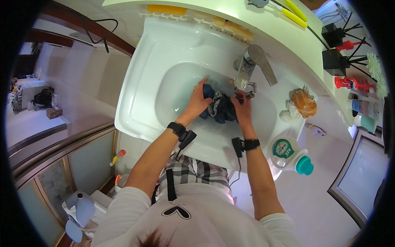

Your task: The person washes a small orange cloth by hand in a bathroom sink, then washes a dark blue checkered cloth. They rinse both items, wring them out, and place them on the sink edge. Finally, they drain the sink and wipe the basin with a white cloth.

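Note:
A bunched dark cloth (224, 109), with a checked black-and-white strip (215, 103) across it, hangs between my hands over the basin of a white ceramic sink (135, 92). My left hand (199, 100) grips its navy end, thumb on top and fingers behind. At the cloth's other end, my right hand (243, 108) holds the dark fabric, its fingertips close under the chrome faucet (246, 71). A small metal fitting (252, 91) at the spout sits right beside those fingers and partly behind them. Both wrists wear black straps with small devices.
A large AXE detergent bottle (288, 154) with a teal cap stands on the sink's right front corner. Behind it lie an orange mesh puff (304, 103) and a white one (290, 111). A curved white shelf (296, 46) overhangs the back, bearing black diffusers (334, 62) and yellow-handled pliers (293, 17).

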A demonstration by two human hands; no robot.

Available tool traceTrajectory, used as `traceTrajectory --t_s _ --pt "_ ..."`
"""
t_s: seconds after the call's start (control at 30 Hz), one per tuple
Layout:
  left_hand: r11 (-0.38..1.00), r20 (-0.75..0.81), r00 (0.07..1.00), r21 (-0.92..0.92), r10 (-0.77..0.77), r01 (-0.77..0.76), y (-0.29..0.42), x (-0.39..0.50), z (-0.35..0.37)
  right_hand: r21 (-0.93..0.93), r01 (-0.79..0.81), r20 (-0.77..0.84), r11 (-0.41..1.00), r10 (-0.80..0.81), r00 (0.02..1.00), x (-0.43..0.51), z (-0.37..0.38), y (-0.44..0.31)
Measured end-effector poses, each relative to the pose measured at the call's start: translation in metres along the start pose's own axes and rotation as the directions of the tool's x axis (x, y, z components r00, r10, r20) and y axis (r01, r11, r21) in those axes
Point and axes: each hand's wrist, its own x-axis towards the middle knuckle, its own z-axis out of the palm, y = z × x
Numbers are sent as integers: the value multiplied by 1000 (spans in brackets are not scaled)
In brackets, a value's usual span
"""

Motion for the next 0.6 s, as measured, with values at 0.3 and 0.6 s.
traceTrajectory --t_s 0.3,0.6 --pt "851 52 991 520 -123 78 -20 -36 2 -322 -452 -95 832 447 890 -22 40 29" --pt "671 104 982 741 -159 30 -49 -17 40 -725 -189 -147 662 118 982 -24 117 -2"
